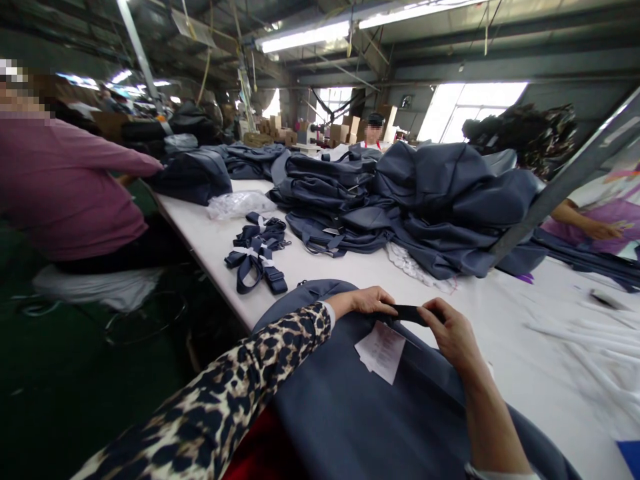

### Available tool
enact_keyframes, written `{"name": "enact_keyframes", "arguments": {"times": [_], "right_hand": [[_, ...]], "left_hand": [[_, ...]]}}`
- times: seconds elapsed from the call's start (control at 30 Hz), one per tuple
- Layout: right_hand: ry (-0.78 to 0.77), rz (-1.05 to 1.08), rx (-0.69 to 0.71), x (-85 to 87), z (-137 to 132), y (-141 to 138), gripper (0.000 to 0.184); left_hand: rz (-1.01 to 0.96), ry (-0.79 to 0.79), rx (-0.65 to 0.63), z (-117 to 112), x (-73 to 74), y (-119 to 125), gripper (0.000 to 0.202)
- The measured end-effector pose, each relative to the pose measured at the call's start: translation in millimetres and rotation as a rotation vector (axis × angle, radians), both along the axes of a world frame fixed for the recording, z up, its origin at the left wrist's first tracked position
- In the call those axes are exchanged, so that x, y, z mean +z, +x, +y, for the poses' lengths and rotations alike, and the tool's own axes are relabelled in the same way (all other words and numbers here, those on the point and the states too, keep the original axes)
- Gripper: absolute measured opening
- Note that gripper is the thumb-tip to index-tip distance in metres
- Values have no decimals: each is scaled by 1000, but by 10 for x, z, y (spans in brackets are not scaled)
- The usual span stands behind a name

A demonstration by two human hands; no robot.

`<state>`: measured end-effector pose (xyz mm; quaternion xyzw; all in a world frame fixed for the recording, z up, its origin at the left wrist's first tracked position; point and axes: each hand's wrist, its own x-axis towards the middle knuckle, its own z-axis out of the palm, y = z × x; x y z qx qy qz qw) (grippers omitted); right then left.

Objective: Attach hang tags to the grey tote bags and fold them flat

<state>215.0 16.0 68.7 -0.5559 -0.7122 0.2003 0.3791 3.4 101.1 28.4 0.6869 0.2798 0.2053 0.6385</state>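
Note:
A dark blue-grey fabric bag (pixel 360 413) lies across the near edge of the white table (pixel 500 320) in front of me. Both hands pinch a short black strap (pixel 407 312) at its top edge. My left hand (pixel 367 301), in a leopard-print sleeve, grips the strap's left end. My right hand (pixel 450 330) is closed on its right end. A white paper tag (pixel 383 350) hangs from the bag just below the strap.
A tall heap of the same blue-grey bags (pixel 420 200) fills the table's middle. A bundle of navy straps (pixel 257 257) and a clear plastic bag (pixel 237 203) lie at left. A person in a pink top (pixel 65 187) sits left; another person's arm (pixel 585 223) shows right.

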Motion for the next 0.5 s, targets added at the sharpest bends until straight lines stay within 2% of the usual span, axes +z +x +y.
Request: {"name": "enact_keyframes", "arguments": {"times": [0.17, 0.3, 0.4, 0.5], "right_hand": [[-17, 75, -44, -15, 20, 24, 30], [-68, 84, 29, 20, 14, 21, 32], [-50, 109, 3, 27, 12, 33, 31], [-31, 115, -43, -10, 23, 63, 31]], "left_hand": [[14, 90, 32, 0, -10, -53, 7], [-27, 163, 34, -21, 57, 75, 29], [14, 169, 21, -4, 43, 162, 24], [100, 193, 23, 38, -25, 131, 20]]}}
